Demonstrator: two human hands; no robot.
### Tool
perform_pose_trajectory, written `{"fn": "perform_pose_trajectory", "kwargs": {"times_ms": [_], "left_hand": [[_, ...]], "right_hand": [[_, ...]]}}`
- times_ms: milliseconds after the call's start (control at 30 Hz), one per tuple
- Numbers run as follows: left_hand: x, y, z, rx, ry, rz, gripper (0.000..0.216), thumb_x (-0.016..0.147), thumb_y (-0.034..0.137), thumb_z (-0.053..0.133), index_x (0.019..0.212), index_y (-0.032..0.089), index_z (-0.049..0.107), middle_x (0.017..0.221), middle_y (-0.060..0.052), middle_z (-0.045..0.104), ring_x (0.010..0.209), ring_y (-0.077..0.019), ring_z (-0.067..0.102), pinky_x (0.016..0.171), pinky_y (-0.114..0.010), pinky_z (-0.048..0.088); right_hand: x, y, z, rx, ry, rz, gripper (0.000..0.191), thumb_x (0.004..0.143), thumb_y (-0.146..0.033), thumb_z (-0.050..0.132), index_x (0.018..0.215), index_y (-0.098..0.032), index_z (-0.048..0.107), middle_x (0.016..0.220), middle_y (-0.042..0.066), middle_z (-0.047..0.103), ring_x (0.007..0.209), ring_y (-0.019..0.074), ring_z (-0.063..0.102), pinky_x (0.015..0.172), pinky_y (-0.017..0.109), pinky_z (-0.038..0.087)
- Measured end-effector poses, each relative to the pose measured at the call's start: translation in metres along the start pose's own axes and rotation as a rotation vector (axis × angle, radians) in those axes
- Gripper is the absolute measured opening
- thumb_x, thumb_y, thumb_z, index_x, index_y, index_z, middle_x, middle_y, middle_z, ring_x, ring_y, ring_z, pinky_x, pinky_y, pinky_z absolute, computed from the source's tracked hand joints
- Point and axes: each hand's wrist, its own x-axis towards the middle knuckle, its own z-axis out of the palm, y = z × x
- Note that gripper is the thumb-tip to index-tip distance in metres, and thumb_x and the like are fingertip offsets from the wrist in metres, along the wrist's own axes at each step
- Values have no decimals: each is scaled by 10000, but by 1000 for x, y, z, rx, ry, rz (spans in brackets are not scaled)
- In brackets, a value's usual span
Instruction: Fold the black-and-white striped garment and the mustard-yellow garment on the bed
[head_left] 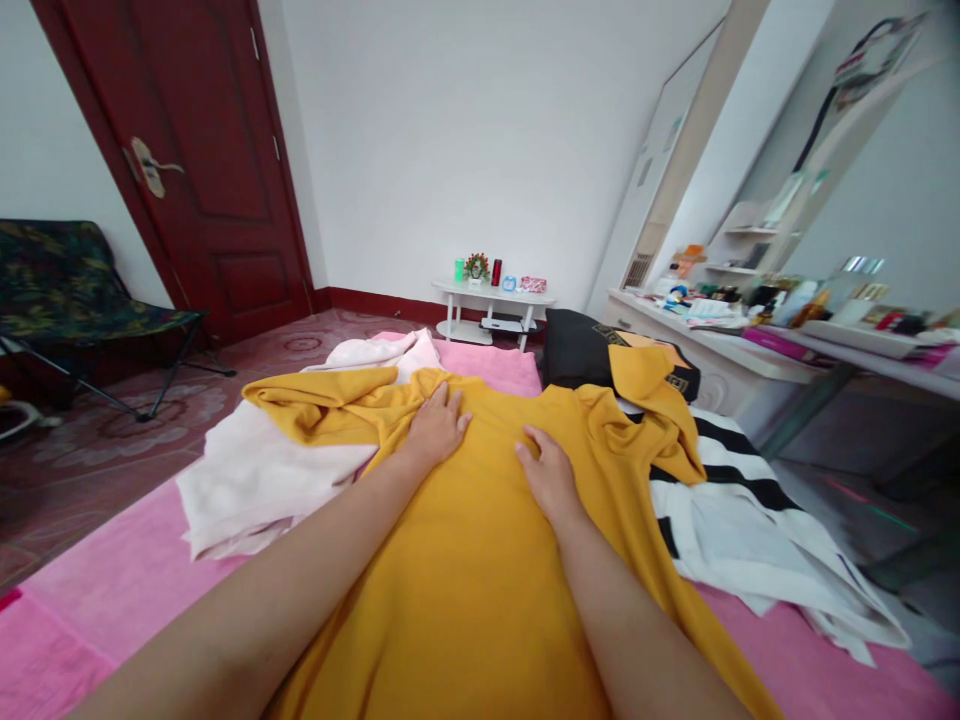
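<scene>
A mustard-yellow long-sleeved garment (480, 560) lies spread across the bed, its neckline at the far end and its sleeves bent out to both sides. Flat on its upper left part rests my left hand (437, 425), fingers stretched out. My right hand (550, 470) is over the upper right part, thumb and fingers apart, holding nothing. Under the left sleeve is a pale pink garment (262, 490). Beside the right sleeve lies a black-and-white striped garment (750, 520), and behind that sleeve is a black item with gold pattern (574, 350).
Pink bedding (127, 580) covers the bed. Beyond it stands a small white table (450, 287) with a plant and cans. A cluttered white dresser (720, 345) is at the right. On the left are a camouflage folding chair (82, 285) and a dark red door (195, 130).
</scene>
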Motion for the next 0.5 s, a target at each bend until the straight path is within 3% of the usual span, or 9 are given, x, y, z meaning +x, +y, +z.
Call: {"fn": "perform_pose_trajectory", "kwargs": {"times_ms": [167, 300, 400, 500], "left_hand": [[-4, 0, 1, -5, -43, 77, 630, 928, 529, 310, 1412, 130, 360, 1458, -135, 384, 1348, -277, 332, 1114, -408, 249], [-1, -2, 3, -9, -119, -20, 758, 897, 618, 275, 1433, 84, 323, 1490, -147, 330, 1377, -303, 273, 1124, -413, 220], [0, -1, 2, -5, -144, -39, 780, 890, 628, 259, 1436, 74, 318, 1506, -143, 295, 1385, -307, 254, 1132, -413, 200], [-1, 0, 0, 4, -145, -51, 780, 890, 626, 256, 1439, 76, 312, 1520, -159, 252, 1391, -310, 239, 1133, -417, 192]], "right_hand": [[-3, -15, -1, -299, -231, -65, 568, 870, -475, 457, 1390, -248, 423, 1515, 72, 294, 1399, 281, 220, 1111, 541, 155], [20, 8, -17, -348, -397, -123, 616, 909, -594, 292, 1442, -286, 324, 1543, 33, 223, 1427, 242, 135, 1128, 512, 124], [48, 39, -28, -449, -366, -63, 618, 930, -582, 210, 1459, -271, 287, 1553, 34, 189, 1430, 226, 126, 1140, 462, 121], [75, 50, -29, -563, -316, 46, 615, 945, -525, 204, 1472, -213, 263, 1551, 83, 187, 1421, 237, 163, 1138, 432, 140]]}}
